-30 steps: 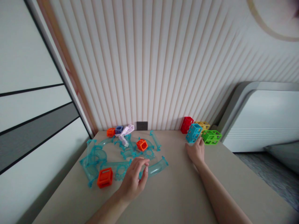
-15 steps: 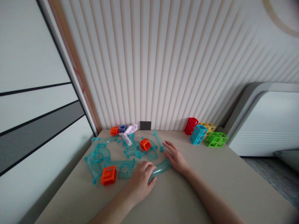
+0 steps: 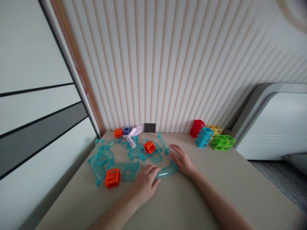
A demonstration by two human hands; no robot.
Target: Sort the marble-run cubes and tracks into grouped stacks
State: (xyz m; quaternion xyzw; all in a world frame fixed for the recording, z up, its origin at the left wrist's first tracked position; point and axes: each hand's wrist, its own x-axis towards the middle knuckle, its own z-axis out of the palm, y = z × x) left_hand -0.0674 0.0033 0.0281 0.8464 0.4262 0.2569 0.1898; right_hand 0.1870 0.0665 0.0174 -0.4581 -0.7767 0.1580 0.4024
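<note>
A curved translucent teal track piece (image 3: 166, 172) lies on the table between my hands. My left hand (image 3: 146, 182) grips its left end, fingers over the far side and thumb on the near side, so that end is hidden. At the other end, my right hand (image 3: 182, 160) rests open with its fingers stretched out. The piece's right connector shows beside that palm; whether they touch I cannot tell. Just beyond the right fingertips lies a straight teal track (image 3: 163, 143). A square teal plate with a round hole (image 3: 129, 173) lies left of my left hand.
More teal tracks (image 3: 100, 159) are jumbled at the left, with orange cube frames (image 3: 112, 178) among them. A pale lilac angled piece (image 3: 132, 135) lies toward the wall. Red (image 3: 197, 128), blue (image 3: 204, 137), yellow and green (image 3: 223, 142) block frames stand at the back right.
My right hand has shifted slightly right, showing more of the curved track's right end. My left hand keeps its place on the other end. The view has tilted a little.
</note>
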